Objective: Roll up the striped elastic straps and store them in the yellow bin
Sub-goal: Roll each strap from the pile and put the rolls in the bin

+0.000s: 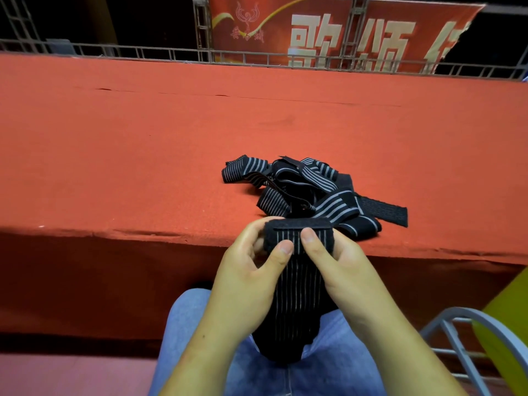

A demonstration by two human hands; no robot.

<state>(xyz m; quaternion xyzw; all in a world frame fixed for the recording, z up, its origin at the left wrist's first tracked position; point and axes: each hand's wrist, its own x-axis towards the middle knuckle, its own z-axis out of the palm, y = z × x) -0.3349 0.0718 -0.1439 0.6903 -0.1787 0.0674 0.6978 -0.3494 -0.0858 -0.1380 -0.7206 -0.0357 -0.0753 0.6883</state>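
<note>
Red cloth covers the table (143,138), and wide bare room lies left of and behind the pile of striped straps (308,190) near its front edge. Left hand (251,270) and right hand (337,264) both pinch one strap (294,281) by its rolled top, thumbs pressing, tail hanging to the lap. A yellow bin (508,324) shows at lower right.

Two hands (245,284) (343,272), one held strap (285,232), one pile (308,190) (tangled, uncountable), one yellow bin (508,318).
</note>
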